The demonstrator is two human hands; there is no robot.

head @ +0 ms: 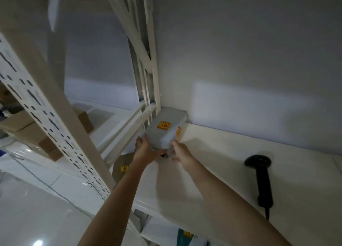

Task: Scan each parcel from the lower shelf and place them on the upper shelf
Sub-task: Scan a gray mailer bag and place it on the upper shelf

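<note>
We see a grey parcel [164, 130] lying on the white upper shelf [222, 153], pushed into the shelf's far left corner, its far end against the wall [240, 51] and its left side beside the white rack upright [148, 75]. It bears orange stickers on its top and on its right side. Our left hand [146, 149] holds the near left corner of the parcel, fingers [139, 143] curled along its left side. Our right hand [180, 151] holds the near right corner, fingers wrapped on the parcel's near end; the picture is blurred there, so we cannot tell each finger apart. A black handheld scanner [261, 179] lies on the same shelf, well to the right of the parcel and apart from both hands. Below and left of the parcel a brown parcel [122, 169] with an orange sticker shows under the shelf edge. Further left of the parcel, brown boxes [27, 127] sit on a neighbouring rack
</note>
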